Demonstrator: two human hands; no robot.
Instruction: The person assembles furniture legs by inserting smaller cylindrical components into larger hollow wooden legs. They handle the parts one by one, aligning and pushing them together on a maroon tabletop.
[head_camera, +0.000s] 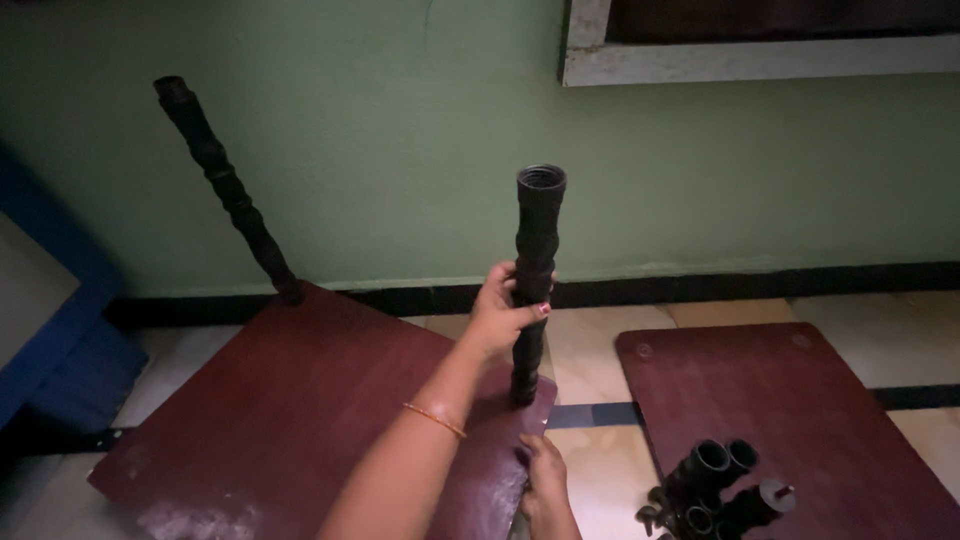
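A far-left black leg (228, 190) is leaning off the dark red board (290, 420); the left hand (503, 312) is wrapping the upright black post (533, 285) at the board's right corner, the right hand (545, 480) gripping the board's edge just below.

A home room, going by the tiled floor (600, 350), green wall (400, 150) and window sill (760, 60).

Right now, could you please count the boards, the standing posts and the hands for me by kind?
Reddish-brown boards: 2
Black ribbed posts standing upright on the left board: 2
Hands: 2, left hand gripping the near post, right hand at the board edge
Total: 6
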